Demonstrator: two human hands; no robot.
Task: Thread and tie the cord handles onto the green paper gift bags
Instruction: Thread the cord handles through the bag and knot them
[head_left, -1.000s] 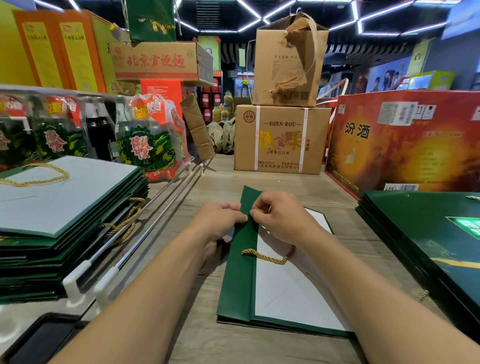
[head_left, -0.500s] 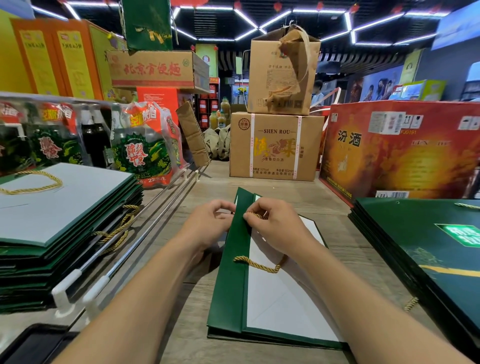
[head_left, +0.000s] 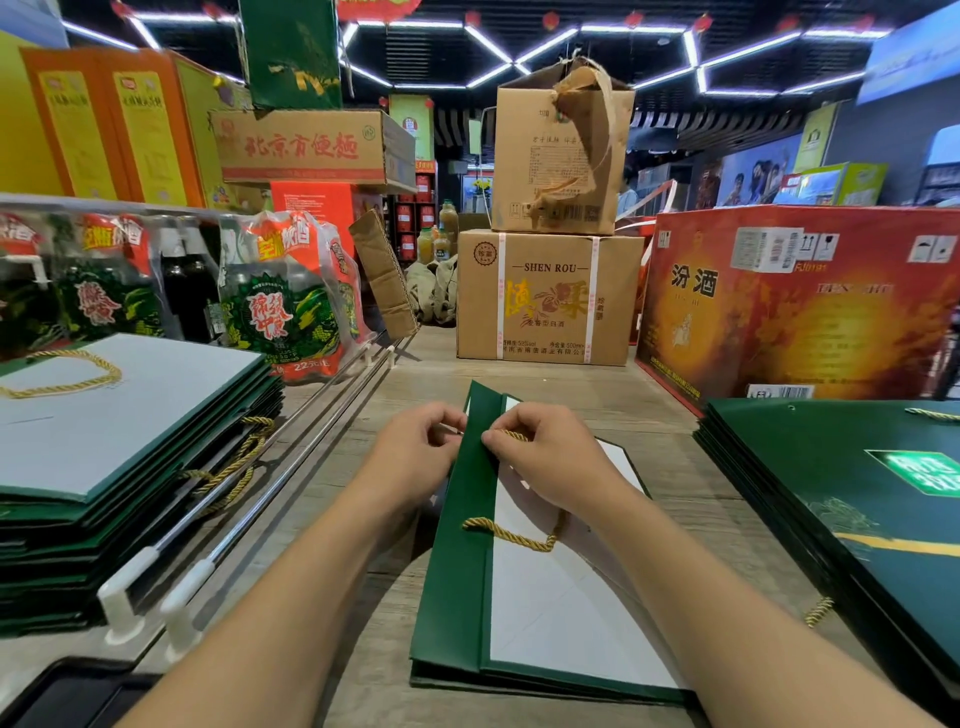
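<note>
The green paper bag (head_left: 457, 582) is lying flat at the middle of the wooden table (head_left: 660, 415), its white inner face turned up beside a green folded band; a gold cord (head_left: 511, 535) is emerging from the nearer hole in that band and running in a loop under the right hand (head_left: 545, 457), which is pinching the cord's other end at the farther hole; the left hand (head_left: 415, 452) is curling its fingers at the band's outer edge and seems to be pinching it, though whether the cord's tip is passing between them is hidden; by my judgement this handle is half threaded, with the far end needing to be pulled through and knotted; on the left a stack of bags (head_left: 130, 467) is showing gold handles already fitted, while the pile on the right (head_left: 857, 519) is showing only odd cord ends, so how many remain I cannot tell; behind, a brown carton (head_left: 548, 296) is reading "SHEN ROU" with "52%vol" in small print, and a red carton (head_left: 800, 312) is bearing the characters 汾酒; a packet (head_left: 283, 312) is showing "22元".
</note>
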